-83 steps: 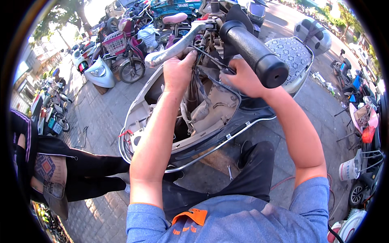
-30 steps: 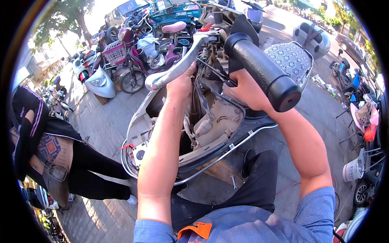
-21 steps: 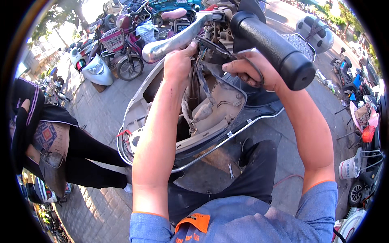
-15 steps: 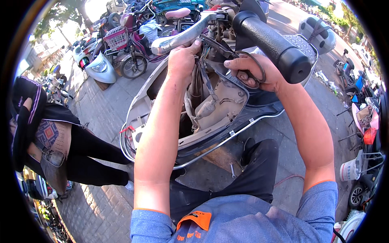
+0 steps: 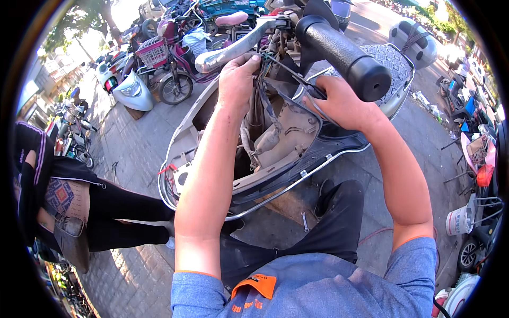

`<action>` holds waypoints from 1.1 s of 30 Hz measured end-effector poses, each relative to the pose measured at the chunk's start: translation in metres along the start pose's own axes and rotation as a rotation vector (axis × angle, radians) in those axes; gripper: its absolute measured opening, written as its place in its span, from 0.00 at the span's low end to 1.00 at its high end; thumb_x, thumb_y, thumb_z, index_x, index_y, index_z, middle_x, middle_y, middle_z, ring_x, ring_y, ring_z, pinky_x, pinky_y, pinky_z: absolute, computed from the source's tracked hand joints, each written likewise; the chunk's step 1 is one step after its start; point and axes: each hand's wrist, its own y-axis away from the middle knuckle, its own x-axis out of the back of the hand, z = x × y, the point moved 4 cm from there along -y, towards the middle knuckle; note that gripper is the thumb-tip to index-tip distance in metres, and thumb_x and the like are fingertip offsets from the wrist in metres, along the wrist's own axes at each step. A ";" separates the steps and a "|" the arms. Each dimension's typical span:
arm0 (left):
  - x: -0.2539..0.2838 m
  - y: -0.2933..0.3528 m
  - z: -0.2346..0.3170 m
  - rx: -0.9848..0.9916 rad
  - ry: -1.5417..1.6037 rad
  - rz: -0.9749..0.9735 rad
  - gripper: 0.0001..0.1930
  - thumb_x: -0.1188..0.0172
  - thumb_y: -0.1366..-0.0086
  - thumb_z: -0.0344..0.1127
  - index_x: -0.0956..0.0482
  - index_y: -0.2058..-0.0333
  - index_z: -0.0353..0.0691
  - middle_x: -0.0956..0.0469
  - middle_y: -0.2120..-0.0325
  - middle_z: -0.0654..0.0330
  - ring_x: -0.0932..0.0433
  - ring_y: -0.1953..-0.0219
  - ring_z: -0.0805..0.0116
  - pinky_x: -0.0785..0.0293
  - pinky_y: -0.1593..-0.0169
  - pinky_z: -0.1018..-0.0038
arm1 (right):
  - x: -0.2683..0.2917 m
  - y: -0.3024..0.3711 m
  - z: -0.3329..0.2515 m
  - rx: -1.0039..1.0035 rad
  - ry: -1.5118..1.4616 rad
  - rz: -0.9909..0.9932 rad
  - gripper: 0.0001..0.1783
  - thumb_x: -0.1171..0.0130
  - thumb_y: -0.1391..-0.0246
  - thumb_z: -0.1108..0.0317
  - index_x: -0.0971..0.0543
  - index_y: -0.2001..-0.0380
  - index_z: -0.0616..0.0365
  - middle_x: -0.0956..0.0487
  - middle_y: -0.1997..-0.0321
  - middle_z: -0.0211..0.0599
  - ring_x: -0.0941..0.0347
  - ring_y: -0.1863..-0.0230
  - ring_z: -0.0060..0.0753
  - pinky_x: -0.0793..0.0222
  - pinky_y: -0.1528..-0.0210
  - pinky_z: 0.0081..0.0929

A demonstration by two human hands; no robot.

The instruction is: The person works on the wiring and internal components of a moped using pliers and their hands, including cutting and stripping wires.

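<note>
- Your left hand [image 5: 237, 85] is closed, thumb pressed over curled fingers, and seems to pinch the thin wires [image 5: 269, 55]; which strand lies inside the pinch is hidden.
- Those wires sit at the top of the dusty wire bundle [image 5: 271, 112], under the handlebar, between the silver lever [image 5: 233, 51] and the black handlebar grip [image 5: 344, 55].
- Your right hand [image 5: 342, 103] is closed around the handles of a dark scissor-like tool [image 5: 290, 71], its slim end slanting up and left to the wires. Whether its blades are parted, you cannot tell from here.
- Hold the pinch close to the spot you work on, so the strand is less likely to slip or bend away.
- Set the tool's tip on one strand only; the neighbours run so near that a stray nip seems the main risk.
- Mind your left thumb: it lies just beside the tip.
- Work with small squeezes, as the grip hangs over your right hand and leaves little room above.
- Pull gently, since the bundle runs down into the open front shell [image 5: 248, 186] and may snag.
</note>
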 end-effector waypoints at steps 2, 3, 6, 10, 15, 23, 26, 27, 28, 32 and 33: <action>0.003 -0.002 -0.002 -0.056 -0.082 0.033 0.10 0.36 0.24 0.35 0.15 0.51 0.36 0.16 0.62 0.64 0.21 0.61 0.74 0.23 0.56 0.75 | 0.003 0.016 -0.017 -0.117 0.137 0.092 0.26 0.35 0.35 0.45 0.18 0.58 0.62 0.15 0.64 0.48 0.18 0.58 0.54 0.23 0.55 0.50; 0.004 -0.003 -0.005 -0.076 -0.121 0.043 0.10 0.36 0.24 0.34 0.15 0.51 0.36 0.16 0.62 0.64 0.21 0.61 0.74 0.23 0.56 0.75 | 0.010 0.021 -0.029 -0.183 0.209 0.133 0.26 0.36 0.36 0.45 0.18 0.56 0.61 0.14 0.61 0.50 0.17 0.54 0.57 0.23 0.51 0.53; -0.007 -0.007 0.002 -0.030 -0.008 0.019 0.11 0.35 0.26 0.33 0.15 0.52 0.32 0.15 0.61 0.62 0.19 0.58 0.72 0.22 0.51 0.72 | 0.011 0.000 -0.028 -0.266 0.348 0.000 0.27 0.38 0.36 0.44 0.19 0.52 0.58 0.13 0.56 0.51 0.16 0.50 0.57 0.21 0.49 0.52; -0.016 -0.016 -0.002 -0.074 -0.020 0.039 0.10 0.34 0.28 0.30 0.13 0.53 0.32 0.14 0.60 0.61 0.19 0.57 0.72 0.24 0.49 0.73 | 0.001 -0.009 -0.016 -0.213 0.337 0.063 0.30 0.39 0.35 0.43 0.19 0.49 0.61 0.13 0.55 0.53 0.16 0.48 0.58 0.20 0.46 0.53; -0.025 -0.027 -0.009 -0.164 -0.114 0.069 0.10 0.32 0.29 0.29 0.12 0.53 0.31 0.13 0.59 0.61 0.19 0.56 0.73 0.26 0.46 0.73 | 0.009 -0.028 -0.011 -0.285 0.271 -0.029 0.28 0.38 0.35 0.45 0.19 0.49 0.62 0.13 0.57 0.56 0.15 0.50 0.59 0.20 0.45 0.53; -0.029 -0.029 -0.016 -0.191 -0.093 0.056 0.09 0.32 0.29 0.28 0.12 0.53 0.31 0.14 0.59 0.62 0.19 0.57 0.74 0.25 0.49 0.76 | -0.006 -0.030 0.017 -0.202 0.322 0.076 0.22 0.36 0.38 0.45 0.11 0.60 0.53 0.10 0.63 0.44 0.12 0.58 0.50 0.15 0.55 0.44; -0.027 -0.027 -0.015 -0.173 -0.063 0.075 0.10 0.31 0.30 0.29 0.12 0.54 0.31 0.14 0.60 0.62 0.19 0.59 0.75 0.24 0.51 0.77 | 0.005 -0.028 0.001 -0.238 0.211 -0.020 0.26 0.37 0.35 0.49 0.19 0.50 0.63 0.13 0.58 0.58 0.16 0.50 0.61 0.20 0.46 0.53; -0.028 -0.026 -0.016 -0.187 -0.074 0.086 0.10 0.31 0.30 0.30 0.11 0.54 0.30 0.14 0.62 0.62 0.19 0.60 0.75 0.24 0.53 0.77 | 0.007 -0.026 -0.002 -0.243 0.196 -0.019 0.26 0.37 0.35 0.49 0.19 0.50 0.63 0.14 0.58 0.58 0.16 0.50 0.62 0.21 0.46 0.53; -0.028 -0.026 -0.015 -0.201 -0.085 0.097 0.11 0.31 0.31 0.30 0.11 0.54 0.30 0.14 0.63 0.62 0.19 0.62 0.76 0.23 0.55 0.77 | 0.008 -0.025 -0.004 -0.247 0.182 -0.019 0.26 0.36 0.35 0.48 0.19 0.50 0.64 0.14 0.57 0.59 0.17 0.50 0.62 0.21 0.46 0.53; -0.026 -0.031 -0.020 -0.229 -0.147 0.136 0.11 0.30 0.32 0.31 0.11 0.56 0.30 0.14 0.63 0.61 0.19 0.62 0.75 0.24 0.54 0.76 | 0.004 -0.032 0.004 -0.222 0.172 0.005 0.26 0.36 0.34 0.49 0.20 0.51 0.66 0.15 0.56 0.61 0.18 0.49 0.65 0.22 0.46 0.54; -0.027 -0.030 -0.022 -0.242 -0.160 0.142 0.11 0.30 0.32 0.32 0.10 0.56 0.30 0.14 0.63 0.61 0.19 0.61 0.74 0.24 0.54 0.75 | 0.001 -0.033 0.008 -0.213 0.162 0.017 0.26 0.36 0.34 0.50 0.21 0.52 0.66 0.15 0.56 0.61 0.18 0.49 0.65 0.22 0.46 0.55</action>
